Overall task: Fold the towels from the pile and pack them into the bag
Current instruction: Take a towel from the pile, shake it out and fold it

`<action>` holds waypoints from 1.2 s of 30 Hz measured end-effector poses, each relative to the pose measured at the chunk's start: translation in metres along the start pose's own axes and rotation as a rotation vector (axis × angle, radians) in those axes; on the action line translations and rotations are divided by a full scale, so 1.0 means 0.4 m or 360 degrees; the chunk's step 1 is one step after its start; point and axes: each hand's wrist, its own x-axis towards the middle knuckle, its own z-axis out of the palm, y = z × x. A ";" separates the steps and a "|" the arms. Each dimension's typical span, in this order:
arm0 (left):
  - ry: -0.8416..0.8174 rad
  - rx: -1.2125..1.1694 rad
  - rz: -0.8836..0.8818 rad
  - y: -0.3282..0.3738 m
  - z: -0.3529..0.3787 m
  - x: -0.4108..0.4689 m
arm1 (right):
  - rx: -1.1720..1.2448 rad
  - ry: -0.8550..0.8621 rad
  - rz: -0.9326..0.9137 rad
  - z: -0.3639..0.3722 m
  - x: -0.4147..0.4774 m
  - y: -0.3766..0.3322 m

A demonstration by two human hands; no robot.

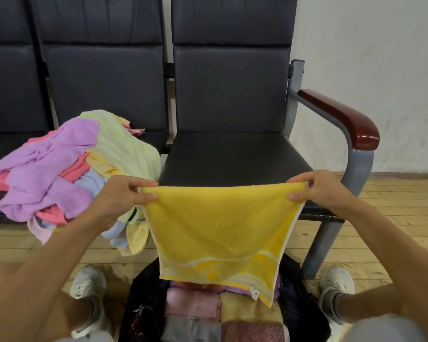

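Observation:
A yellow towel [218, 230] hangs in the air, doubled over, with its patterned hem and white label at the bottom. My left hand [120, 197] pinches its top left corner and my right hand [318, 187] pinches its top right corner. It hangs in front of the right-hand black seat and above a dark open bag [299, 314] on the floor between my feet. Several folded towels [193, 304], pink, yellow and patterned, lie inside the bag. A loose pile of towels [59, 169], purple, pink, pale green and blue, lies on the seat to the left.
A row of black padded chairs [232, 154] stands against a white wall. The right one has a grey metal frame and a dark red armrest [341, 117]. My white shoes [89, 282] rest on the wooden floor beside the bag.

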 end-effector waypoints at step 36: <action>0.0539 -0.0494 -0.0057 0.070 0.176 0.315 | 0.0089 0.1009 0.0092 0.065 0.235 0.001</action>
